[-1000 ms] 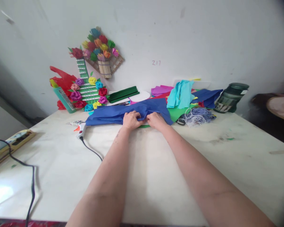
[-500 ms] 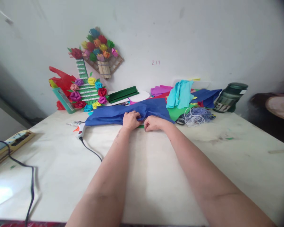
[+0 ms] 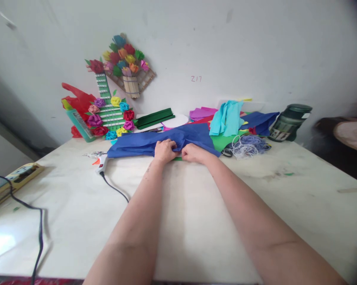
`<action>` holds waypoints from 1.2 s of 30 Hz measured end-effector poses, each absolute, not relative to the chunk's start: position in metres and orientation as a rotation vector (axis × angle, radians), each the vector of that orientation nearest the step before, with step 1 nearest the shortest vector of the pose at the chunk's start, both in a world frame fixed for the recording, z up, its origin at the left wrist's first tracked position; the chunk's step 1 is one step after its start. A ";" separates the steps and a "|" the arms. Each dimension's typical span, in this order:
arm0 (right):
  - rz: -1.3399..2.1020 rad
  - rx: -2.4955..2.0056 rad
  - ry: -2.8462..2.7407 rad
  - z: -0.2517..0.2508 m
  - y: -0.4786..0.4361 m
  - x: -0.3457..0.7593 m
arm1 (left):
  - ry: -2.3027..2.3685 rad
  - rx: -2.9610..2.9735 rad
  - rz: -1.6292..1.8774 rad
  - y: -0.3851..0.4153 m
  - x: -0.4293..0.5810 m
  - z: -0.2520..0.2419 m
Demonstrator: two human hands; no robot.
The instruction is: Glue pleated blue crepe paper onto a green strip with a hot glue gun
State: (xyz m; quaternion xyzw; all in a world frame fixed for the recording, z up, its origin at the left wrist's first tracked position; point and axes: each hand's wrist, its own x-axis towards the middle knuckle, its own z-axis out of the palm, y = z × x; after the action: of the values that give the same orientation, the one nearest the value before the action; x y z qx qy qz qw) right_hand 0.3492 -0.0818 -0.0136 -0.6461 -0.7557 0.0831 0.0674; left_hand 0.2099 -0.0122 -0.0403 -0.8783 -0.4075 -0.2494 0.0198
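A creased dark blue sheet [image 3: 137, 144], which looks like crepe paper, lies across the back middle of the table, rumpled where my hands meet it. At its near edge my left hand [image 3: 164, 151] is closed on the sheet with curled fingers. Just to the right, my right hand [image 3: 193, 153] makes a fist-like pinch at the same edge; its fingertips are hidden. A bit of green [image 3: 177, 158] shows under the sheet between the two hands. Left of the sheet lies a white glue gun [image 3: 101, 164] with an orange trigger.
Behind stand a guitar-shaped paper craft [image 3: 107, 107] with flowers and a glue bottle [image 3: 80, 124]. To the right are cyan paper [image 3: 226, 118], tangled string [image 3: 249, 147], partly hidden scissors [image 3: 226, 153] and a dark green jar [image 3: 289, 122]. A power strip [image 3: 15, 182] with a black cord lies left.
My right hand has shifted very slightly upward at the blue sheet's edge. My left hand and the sheet look almost the same.
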 end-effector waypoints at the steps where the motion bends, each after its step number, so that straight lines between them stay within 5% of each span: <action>1: 0.132 -1.939 -2.219 -0.015 -0.081 0.352 | -1.259 -2.723 -0.783 -0.012 0.210 -0.041; 6: -0.204 -1.998 -2.019 -0.022 -0.076 0.357 | -1.215 -2.704 -0.807 -0.011 0.210 -0.042; 24: -0.050 -1.974 -1.843 0.003 -0.081 0.378 | -1.218 -2.692 -0.773 -0.011 0.210 -0.041; 36: -0.716 -1.601 -1.981 0.037 -0.104 0.373 | -1.210 -2.709 -0.782 -0.008 0.210 -0.044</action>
State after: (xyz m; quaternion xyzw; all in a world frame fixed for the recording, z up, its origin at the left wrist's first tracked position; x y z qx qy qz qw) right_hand 0.3728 -0.1042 0.0373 -0.5867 -0.7259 -0.2623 0.2451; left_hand 0.2098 -0.0082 -0.0439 -0.8823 -0.3942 -0.2546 0.0367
